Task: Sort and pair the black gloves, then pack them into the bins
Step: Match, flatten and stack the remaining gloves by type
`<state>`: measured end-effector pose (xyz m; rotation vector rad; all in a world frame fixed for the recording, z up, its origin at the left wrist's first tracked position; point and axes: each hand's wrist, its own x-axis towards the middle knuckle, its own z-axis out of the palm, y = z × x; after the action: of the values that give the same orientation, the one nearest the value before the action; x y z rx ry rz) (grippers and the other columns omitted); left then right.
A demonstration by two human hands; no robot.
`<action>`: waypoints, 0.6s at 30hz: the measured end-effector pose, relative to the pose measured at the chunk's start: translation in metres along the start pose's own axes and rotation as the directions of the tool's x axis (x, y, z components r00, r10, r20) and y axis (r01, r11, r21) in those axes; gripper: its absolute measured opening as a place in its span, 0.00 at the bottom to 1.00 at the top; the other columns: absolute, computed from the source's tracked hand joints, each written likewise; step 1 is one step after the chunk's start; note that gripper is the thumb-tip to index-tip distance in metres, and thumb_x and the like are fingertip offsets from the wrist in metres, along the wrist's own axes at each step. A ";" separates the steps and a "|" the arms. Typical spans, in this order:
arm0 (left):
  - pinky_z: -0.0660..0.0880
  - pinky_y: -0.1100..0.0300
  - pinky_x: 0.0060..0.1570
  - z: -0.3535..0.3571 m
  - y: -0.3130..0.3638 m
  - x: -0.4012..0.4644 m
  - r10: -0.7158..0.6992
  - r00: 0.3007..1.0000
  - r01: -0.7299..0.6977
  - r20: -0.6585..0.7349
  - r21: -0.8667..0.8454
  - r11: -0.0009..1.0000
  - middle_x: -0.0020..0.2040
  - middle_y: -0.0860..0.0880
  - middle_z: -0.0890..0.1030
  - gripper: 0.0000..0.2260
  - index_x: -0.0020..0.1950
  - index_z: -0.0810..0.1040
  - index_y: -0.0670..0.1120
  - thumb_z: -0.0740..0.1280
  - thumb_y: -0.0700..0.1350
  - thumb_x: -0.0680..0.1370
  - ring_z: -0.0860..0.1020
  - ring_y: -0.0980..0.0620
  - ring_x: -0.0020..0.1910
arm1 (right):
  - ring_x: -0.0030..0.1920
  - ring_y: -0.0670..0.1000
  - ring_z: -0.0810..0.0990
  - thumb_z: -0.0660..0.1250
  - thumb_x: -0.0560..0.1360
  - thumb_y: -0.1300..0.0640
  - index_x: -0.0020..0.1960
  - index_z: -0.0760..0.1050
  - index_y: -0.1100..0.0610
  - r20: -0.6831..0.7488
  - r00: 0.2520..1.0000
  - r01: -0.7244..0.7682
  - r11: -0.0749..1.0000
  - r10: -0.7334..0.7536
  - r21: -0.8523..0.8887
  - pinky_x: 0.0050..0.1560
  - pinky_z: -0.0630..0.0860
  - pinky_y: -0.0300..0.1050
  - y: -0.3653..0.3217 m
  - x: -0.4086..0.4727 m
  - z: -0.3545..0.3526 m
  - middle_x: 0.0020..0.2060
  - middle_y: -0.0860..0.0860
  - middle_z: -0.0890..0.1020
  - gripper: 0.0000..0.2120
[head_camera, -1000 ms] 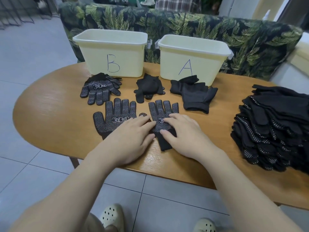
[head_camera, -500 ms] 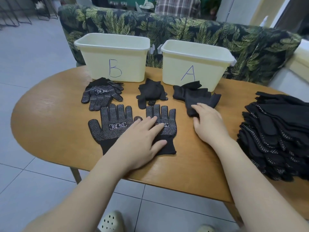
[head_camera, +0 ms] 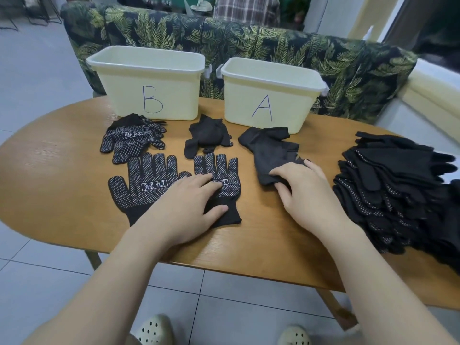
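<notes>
Head view: left hand (head_camera: pixel 189 207) lies flat, fingers spread, on the dotted glove (head_camera: pixel 219 185) near the table's (head_camera: pixel 49 175) front edge; right hand (head_camera: pixel 306 192) pinches the plain gloves (head_camera: pixel 268 153) before bin A (head_camera: pixel 271 95).

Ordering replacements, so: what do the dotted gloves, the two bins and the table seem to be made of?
Dotted gloves: black knit fabric, apparently with raised white grip dots. Bins: pale yellow, smooth moulded plastic by the look. Table: wood or wood veneer, visible grain, satin sheen.
</notes>
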<state>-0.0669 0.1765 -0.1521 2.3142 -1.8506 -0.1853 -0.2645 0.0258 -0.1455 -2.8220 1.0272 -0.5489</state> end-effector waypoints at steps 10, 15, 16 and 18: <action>0.59 0.56 0.74 0.000 0.019 0.002 0.069 0.996 -0.070 -0.064 -0.016 0.997 0.76 0.51 0.70 0.24 0.76 0.72 0.50 0.62 0.59 0.82 0.67 0.49 0.74 | 0.55 0.49 0.81 0.66 0.78 0.56 0.58 0.81 0.50 0.094 0.967 0.228 0.970 -0.235 0.087 0.66 0.71 0.48 0.001 -0.069 -0.011 0.53 0.43 0.83 0.10; 0.64 0.54 0.72 0.004 0.028 0.006 0.128 0.985 -0.134 -0.117 -0.044 0.990 0.73 0.51 0.73 0.22 0.74 0.73 0.50 0.61 0.58 0.83 0.70 0.49 0.72 | 0.64 0.46 0.76 0.65 0.80 0.51 0.65 0.79 0.50 0.128 0.944 0.276 0.941 -0.304 0.197 0.64 0.73 0.47 0.011 -0.093 0.001 0.63 0.43 0.78 0.15; 0.64 0.55 0.72 0.005 0.031 0.006 0.148 0.980 -0.157 -0.130 -0.063 0.986 0.74 0.51 0.73 0.23 0.75 0.72 0.50 0.59 0.58 0.83 0.70 0.49 0.73 | 0.67 0.46 0.75 0.64 0.80 0.49 0.66 0.79 0.51 0.107 0.946 0.275 0.935 -0.305 0.225 0.66 0.72 0.46 0.013 -0.095 0.001 0.65 0.44 0.78 0.16; 0.59 0.60 0.74 0.008 0.041 0.004 0.184 0.974 -0.197 -0.132 -0.095 0.976 0.76 0.50 0.70 0.25 0.77 0.70 0.52 0.56 0.61 0.84 0.67 0.51 0.75 | 0.70 0.47 0.73 0.63 0.81 0.49 0.66 0.79 0.53 0.028 0.961 0.256 0.926 -0.274 0.278 0.70 0.70 0.47 0.017 -0.096 -0.001 0.67 0.46 0.77 0.16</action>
<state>-0.1067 0.1631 -0.1517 2.0153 -1.9366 -0.1121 -0.3429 0.0741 -0.1768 -2.7210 0.5118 -0.5653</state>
